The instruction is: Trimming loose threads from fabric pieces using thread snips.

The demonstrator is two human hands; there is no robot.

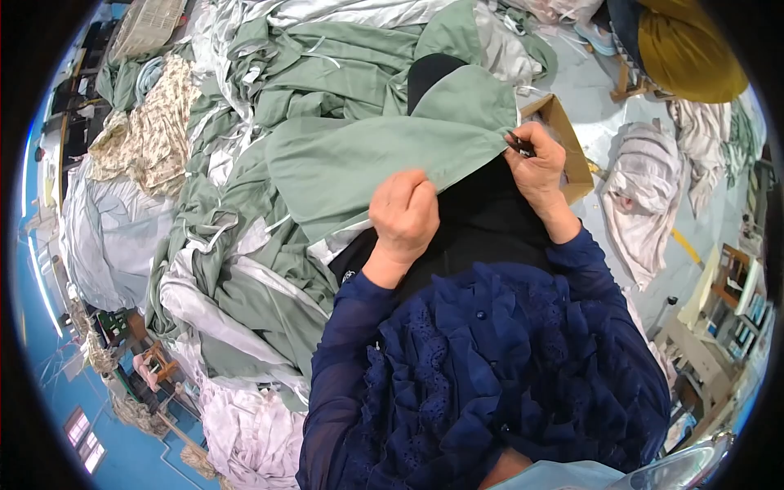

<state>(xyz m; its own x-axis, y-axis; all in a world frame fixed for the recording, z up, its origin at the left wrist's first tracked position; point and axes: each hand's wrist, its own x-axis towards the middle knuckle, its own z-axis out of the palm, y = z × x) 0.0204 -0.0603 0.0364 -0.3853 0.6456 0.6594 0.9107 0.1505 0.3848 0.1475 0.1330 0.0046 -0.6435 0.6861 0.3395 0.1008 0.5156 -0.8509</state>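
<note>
A sage green piece of cloth [359, 159] lies spread over my lap, on top of a black garment [482, 220]. My left hand [404, 214] is closed on the cloth's near hem, pinching the edge. My right hand [535, 163] grips the cloth's right corner together with a small dark tool [519, 145], which looks like thread snips. My dark blue ruffled sleeves [490, 359] fill the lower middle of the view.
A big heap of green and white cloth [245, 269] lies at my left, with a floral piece [155, 122] further back. An open cardboard box [572, 147] stands right of my right hand. White and pinkish cloth [645, 196] lies on the floor at right.
</note>
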